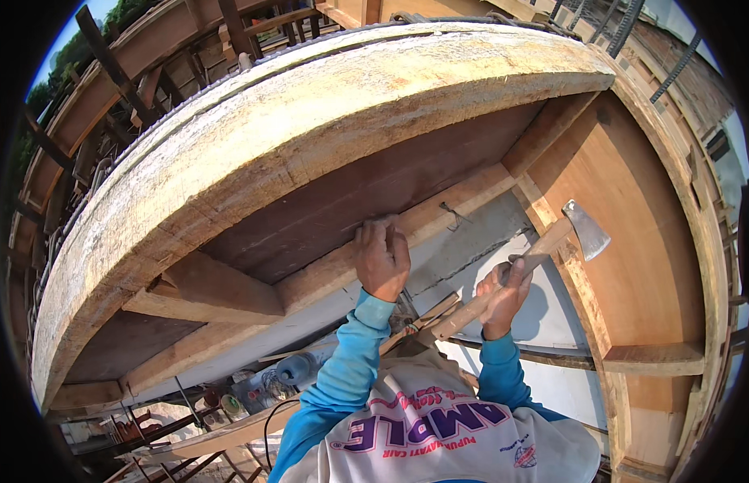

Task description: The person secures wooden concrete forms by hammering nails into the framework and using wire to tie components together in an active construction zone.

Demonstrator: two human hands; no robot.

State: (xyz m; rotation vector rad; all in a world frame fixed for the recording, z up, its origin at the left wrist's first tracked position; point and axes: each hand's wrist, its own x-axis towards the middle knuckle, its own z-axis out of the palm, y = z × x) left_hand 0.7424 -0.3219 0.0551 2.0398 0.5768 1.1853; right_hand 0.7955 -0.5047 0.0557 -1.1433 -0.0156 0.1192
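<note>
My right hand (503, 298) is wrapped round the wooden handle of a hatchet (585, 230). Its metal head points up and to the right, over the edge of a timber frame. My left hand (381, 256) is closed, its fingers curled at the upper edge of a timber batten (451, 205), against a dark brown panel (350, 189). Whatever those fingers may pinch is too small or hidden to make out. On the batten, to the right of this hand, is a bit of twisted tie wire (452, 214).
A thick curved timber beam (310, 133) arches across in front of me. A short wooden brace (209, 290) joins it on the left, and a plywood panel (632, 209) stands at the right. Steel rebar (628, 28) sticks up at the far right. Bottles (294, 369) lie below, left.
</note>
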